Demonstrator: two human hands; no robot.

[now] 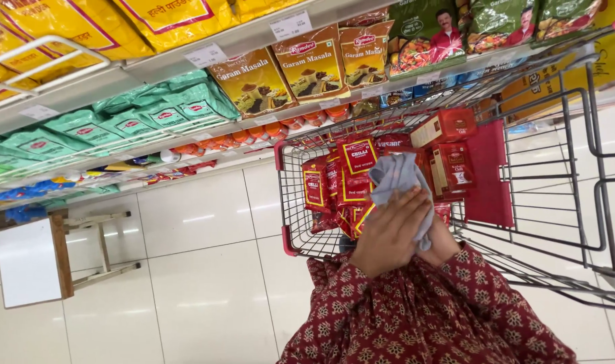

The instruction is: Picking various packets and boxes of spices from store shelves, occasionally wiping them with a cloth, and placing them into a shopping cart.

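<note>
Both hands meet over the wire shopping cart [577, 168], bunching a grey cloth [398, 176]. Left hand [388, 232] is curled shut around it, fingers wrapped over the folds; right hand [442, 244] sits mostly hidden behind, so I can't tell its grip. Cloth hangs just above the red chilli packets [356, 162] stacked in the cart, spice shelves [206, 81] alongside.

cloth [396, 176] grey-blue | packets [356, 162] red-yellow | sleeve [415, 310] maroon floral
</note>
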